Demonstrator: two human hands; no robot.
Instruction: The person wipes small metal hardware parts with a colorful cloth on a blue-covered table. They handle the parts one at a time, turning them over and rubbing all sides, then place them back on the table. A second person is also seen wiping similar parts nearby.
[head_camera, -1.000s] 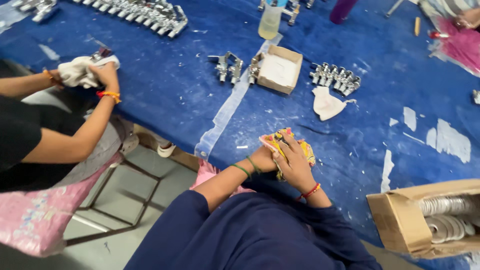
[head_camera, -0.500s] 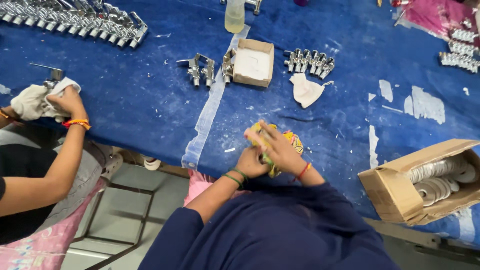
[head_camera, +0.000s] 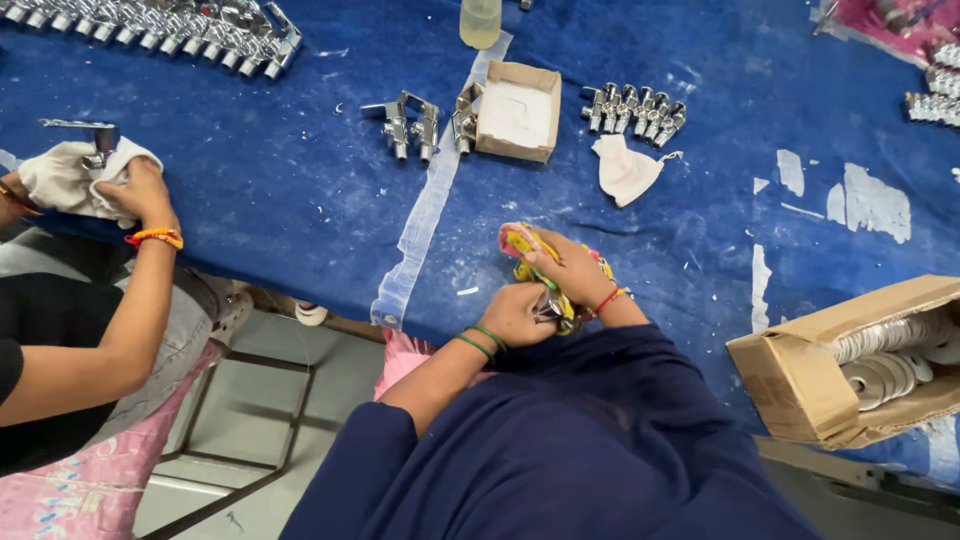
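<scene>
Left hand (head_camera: 515, 315) is clenching a small chrome fitting (head_camera: 549, 308) at the near edge of the blue bench (head_camera: 300, 200). Right hand (head_camera: 570, 272) is pressing a yellow-pink cloth (head_camera: 520, 243) over it, fingers closed on the cloth. Risk: the part is sitting over the bench edge; polished metal could slip and drop to the floor (head_camera: 250, 400).
</scene>
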